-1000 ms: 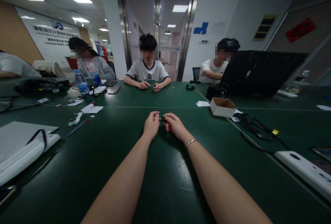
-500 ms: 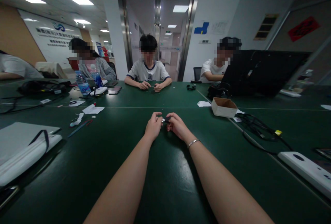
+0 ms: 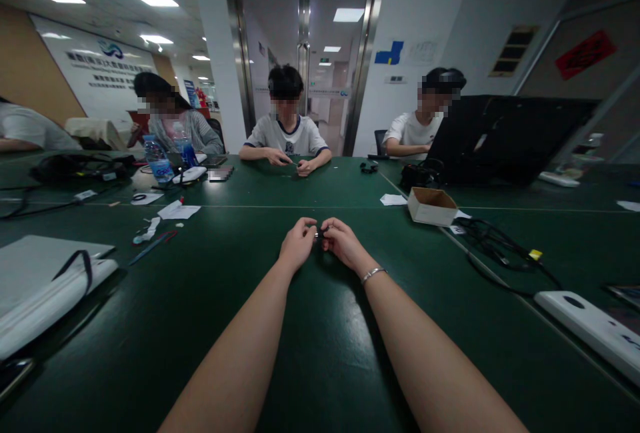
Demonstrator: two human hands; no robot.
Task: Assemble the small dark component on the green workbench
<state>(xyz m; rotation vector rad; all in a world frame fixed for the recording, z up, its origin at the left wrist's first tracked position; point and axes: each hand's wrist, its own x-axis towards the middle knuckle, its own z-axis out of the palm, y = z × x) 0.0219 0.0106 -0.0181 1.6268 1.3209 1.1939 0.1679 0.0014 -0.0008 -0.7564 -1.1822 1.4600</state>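
Note:
My left hand point(image 3: 299, 244) and my right hand point(image 3: 343, 244) meet above the middle of the green table point(image 3: 320, 326). Between their fingertips is a small dark object with a shiny metal end point(image 3: 317, 234), too small and too covered to name. The right hand closes its thumb and fingers round the dark part, and a silver bracelet point(image 3: 374, 274) circles that wrist. My left hand's fingers are bent in a pinch at the metal end; most of what they grip is hidden.
A small open cardboard box point(image 3: 433, 208) stands right of my hands, near black cables point(image 3: 490, 246) and a white power strip point(image 3: 585, 326). On the left lie a white case point(image 3: 55, 300), paper scraps point(image 3: 180, 210) and tweezers-like tools point(image 3: 153, 246). A person point(image 3: 286, 133) sits opposite; others sit nearby.
My hands have shifted very slightly, and less of the small dark object shows between them. The person opposite has moved their fingers a little. The whole view has drifted slightly.

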